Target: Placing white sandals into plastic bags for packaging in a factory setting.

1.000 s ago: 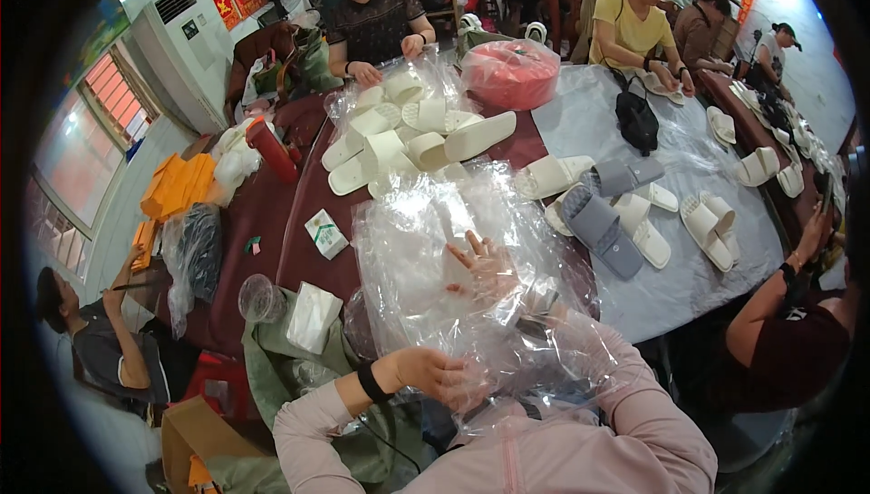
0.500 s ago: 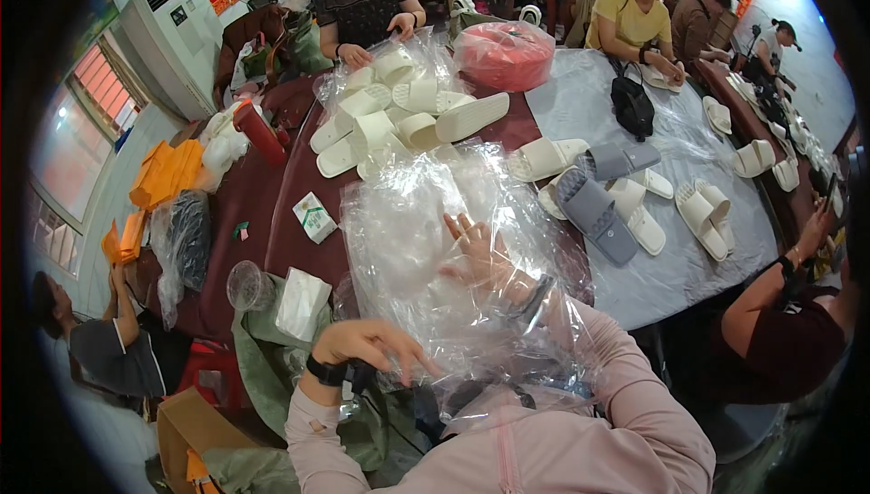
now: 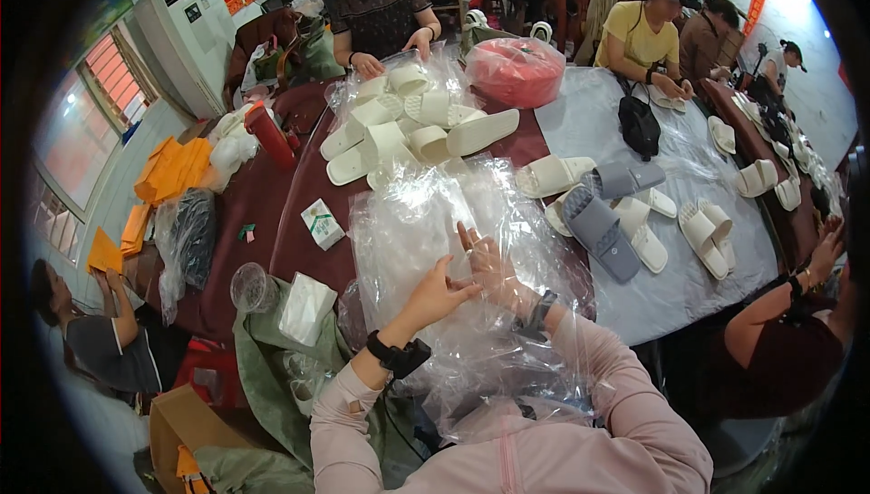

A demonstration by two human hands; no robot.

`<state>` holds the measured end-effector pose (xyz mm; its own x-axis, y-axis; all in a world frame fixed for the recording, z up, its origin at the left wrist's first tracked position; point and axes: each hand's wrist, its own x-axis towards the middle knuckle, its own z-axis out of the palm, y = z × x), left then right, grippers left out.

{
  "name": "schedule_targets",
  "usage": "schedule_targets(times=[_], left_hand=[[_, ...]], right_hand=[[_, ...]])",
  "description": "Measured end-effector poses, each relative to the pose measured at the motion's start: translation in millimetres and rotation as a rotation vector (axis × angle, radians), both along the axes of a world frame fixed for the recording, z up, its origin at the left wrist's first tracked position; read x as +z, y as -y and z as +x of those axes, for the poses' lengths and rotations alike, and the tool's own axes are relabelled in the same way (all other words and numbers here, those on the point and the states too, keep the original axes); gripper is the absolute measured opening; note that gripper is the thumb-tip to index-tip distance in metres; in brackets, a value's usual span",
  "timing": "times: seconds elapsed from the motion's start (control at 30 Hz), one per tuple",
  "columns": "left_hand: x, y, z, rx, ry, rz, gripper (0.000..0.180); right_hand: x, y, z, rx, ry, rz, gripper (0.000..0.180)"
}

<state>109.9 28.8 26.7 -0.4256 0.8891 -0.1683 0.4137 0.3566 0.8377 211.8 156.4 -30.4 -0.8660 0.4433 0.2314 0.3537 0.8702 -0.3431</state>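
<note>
A heap of clear plastic bags point(image 3: 426, 222) lies on the table in front of me and spills into my lap. My right hand point(image 3: 489, 263) sits inside one clear bag, fingers spread, the film wrapped around my wrist. My left hand point(image 3: 435, 293) is at the bag's mouth beside the right hand, fingers pinching the film. Cream slippers point(image 3: 408, 127) are piled beyond the bags. Grey slippers point(image 3: 600, 222) lie to the right on the grey cloth.
A red lidded basin point(image 3: 517, 70) stands at the far side. A black pouch point(image 3: 639, 127), a small white box point(image 3: 322, 224) and a red bottle point(image 3: 270, 134) are on the table. Several people sit around it; one person's arm point(image 3: 770, 313) reaches in at right.
My left hand rose from my lap to the bag's mouth beside my right hand. My right hand stayed inside the bag. The view shifted slightly.
</note>
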Motion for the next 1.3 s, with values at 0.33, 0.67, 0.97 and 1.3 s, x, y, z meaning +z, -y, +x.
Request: schedule_targets(times=[0.33,0.67,0.97,1.3], left_hand=[[17,-3,-13,0.05,0.026,0.185,0.048],[61,-20,-67,-0.105,-0.819,0.486,0.053],[56,-30,-96,-0.354,-1.24,0.365,0.069],[24,-29,-118,-0.336,-1.342,0.094,0.082]], right_hand=[[-24,-8,-3,0.04,0.109,0.053,0.081],[23,7,-1,0.04,0.137,-0.081,0.109],[-22,-3,4,-0.024,0.02,0.294,0.101],[6,-44,59,0.373,-0.09,0.071,0.043]])
